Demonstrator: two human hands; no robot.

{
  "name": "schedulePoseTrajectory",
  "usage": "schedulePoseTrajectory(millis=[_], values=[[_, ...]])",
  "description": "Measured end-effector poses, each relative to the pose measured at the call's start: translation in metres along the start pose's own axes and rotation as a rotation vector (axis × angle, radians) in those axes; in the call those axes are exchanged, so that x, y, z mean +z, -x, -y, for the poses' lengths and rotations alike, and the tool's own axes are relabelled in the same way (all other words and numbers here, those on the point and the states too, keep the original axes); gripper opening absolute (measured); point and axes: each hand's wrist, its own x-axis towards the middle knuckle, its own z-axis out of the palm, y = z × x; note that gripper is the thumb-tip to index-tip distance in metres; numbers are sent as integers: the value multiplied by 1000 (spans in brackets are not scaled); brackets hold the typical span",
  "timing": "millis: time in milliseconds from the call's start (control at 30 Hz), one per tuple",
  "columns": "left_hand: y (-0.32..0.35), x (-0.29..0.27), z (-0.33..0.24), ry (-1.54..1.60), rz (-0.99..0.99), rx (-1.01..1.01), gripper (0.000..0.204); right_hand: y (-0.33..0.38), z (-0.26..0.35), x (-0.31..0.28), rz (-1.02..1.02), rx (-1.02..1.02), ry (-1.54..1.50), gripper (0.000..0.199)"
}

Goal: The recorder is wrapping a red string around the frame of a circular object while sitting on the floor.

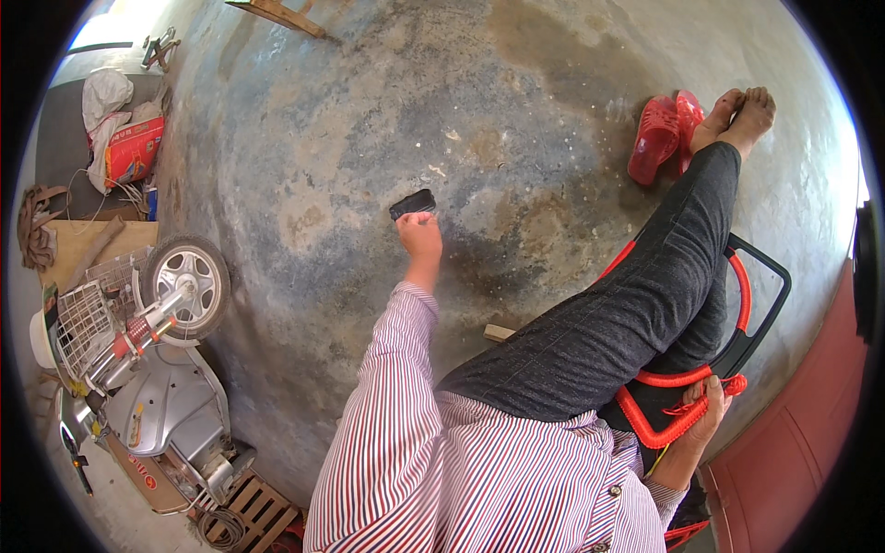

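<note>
My left hand reaches out over the concrete floor, its fingers closed on the near end of a flat black rectangular object that looks like a mobile phone. At my right side, my right hand is closed around red cord, against a frame wrapped in the same red cord. Part of this frame lies hidden under my legs. A bare black tube forms its outer end. My legs in dark grey trousers stretch across toward the upper right.
Red slippers lie beside my bare feet. A small wood block sits near my thigh. On the left stand a silver electric scooter with a wire basket, a slatted wooden crate and a red sack. A reddish door is at right.
</note>
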Motion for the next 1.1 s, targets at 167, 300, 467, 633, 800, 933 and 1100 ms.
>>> schedulePoseTrajectory(millis=[167, 300, 467, 633, 800, 933, 1100], values=[[8, -2, -18, 53, 188, -244, 11, 3, -1, 2, -76, -16, -17, 18], [12, 4, -8, 119, 215, -361, 13, -5, 0, -8, 44, 22, 6, 17], [16, 4, -21, 56, 180, -285, 12, -6, -3, -14, 47, 28, -2, 17], [11, 5, -12, 81, 126, -308, 12, -7, -2, -12, 63, 34, -10, 16], [9, 2, -19, 101, 107, -241, 13, -7, -2, -12, 60, 31, 6, 17], [11, 4, -17, 52, 133, -273, 14, -6, -1, -10, 55, 30, 11, 21], [15, 7, -21, 23, 164, -280, 11, -5, 0, -5, 52, 13, 22, 23]])
